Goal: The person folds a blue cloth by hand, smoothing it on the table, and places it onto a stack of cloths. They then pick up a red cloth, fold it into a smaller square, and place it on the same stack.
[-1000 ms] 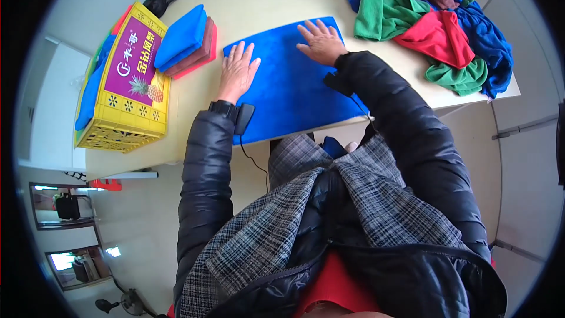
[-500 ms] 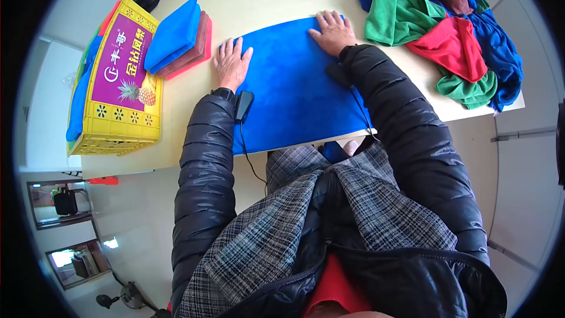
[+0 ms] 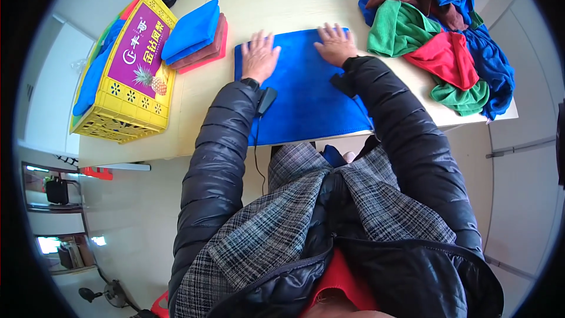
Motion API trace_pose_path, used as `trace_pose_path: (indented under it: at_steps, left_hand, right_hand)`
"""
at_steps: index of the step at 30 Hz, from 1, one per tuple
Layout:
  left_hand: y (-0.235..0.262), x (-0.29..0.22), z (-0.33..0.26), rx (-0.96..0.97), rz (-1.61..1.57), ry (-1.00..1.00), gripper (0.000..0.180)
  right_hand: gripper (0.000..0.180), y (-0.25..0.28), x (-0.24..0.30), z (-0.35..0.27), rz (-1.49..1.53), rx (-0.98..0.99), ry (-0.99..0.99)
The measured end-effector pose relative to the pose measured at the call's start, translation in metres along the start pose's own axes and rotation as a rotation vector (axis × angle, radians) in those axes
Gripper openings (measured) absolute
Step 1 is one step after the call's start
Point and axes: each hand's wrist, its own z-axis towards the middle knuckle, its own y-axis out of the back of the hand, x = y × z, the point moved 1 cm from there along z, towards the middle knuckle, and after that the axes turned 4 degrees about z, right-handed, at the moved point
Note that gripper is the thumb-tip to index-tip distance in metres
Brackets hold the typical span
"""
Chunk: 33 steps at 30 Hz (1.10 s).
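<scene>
Basically, blue cloth lies flat along the desk's near edge, around mid-length. Left hand and right hand are palm down on it, fingers extended, close to its far corners; nothing gripped. Should handle light, limp, soft; not fragile, probably not slippery, likely to ruck if pushed. Best hold: pinch the two far corners. Watch the thin cable off the black wrist unit on the left arm: it runs over the cloth's left side, could snag. Folded stack, blue over brown over red, sits just beside the yellow crate at the desk's left end. Loose heap of mixed-colour cloths by the right edge. Neither overlaps the cloth.
</scene>
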Motion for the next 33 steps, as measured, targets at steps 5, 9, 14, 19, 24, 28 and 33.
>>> trace_pose_path:
  at_steps: [5,9,14,19,24,28,33]
  left_hand:
    - [-0.009,-0.027,0.020,0.026,-0.094,-0.172,0.057]
    - [-0.020,-0.033,0.025,0.073,-0.183,-0.176,0.057]
    - [-0.016,-0.019,0.019,0.109,-0.180,-0.051,0.059]
    - [-0.021,0.028,0.007,0.093,-0.162,0.121,0.063]
    - [-0.022,0.044,-0.005,0.076,-0.145,0.200,0.066]
    - [-0.018,0.063,-0.022,0.041,-0.130,0.205,0.069]
    - [-0.001,0.050,-0.047,0.063,-0.062,0.148,0.068]
  right_hand:
    - [0.064,-0.003,0.048,0.016,0.093,0.008,0.179]
    - [0.064,-0.019,0.039,0.022,0.139,0.049,0.183]
    - [0.065,-0.014,0.026,0.018,0.122,0.043,0.160]
    - [0.065,-0.006,0.000,0.017,0.093,0.014,0.063]
    - [0.067,-0.011,-0.042,0.005,0.161,0.003,-0.060]
    - [0.067,-0.005,-0.051,-0.007,0.221,-0.006,-0.126]
    - [0.067,0.007,-0.035,-0.037,0.062,-0.054,-0.018]
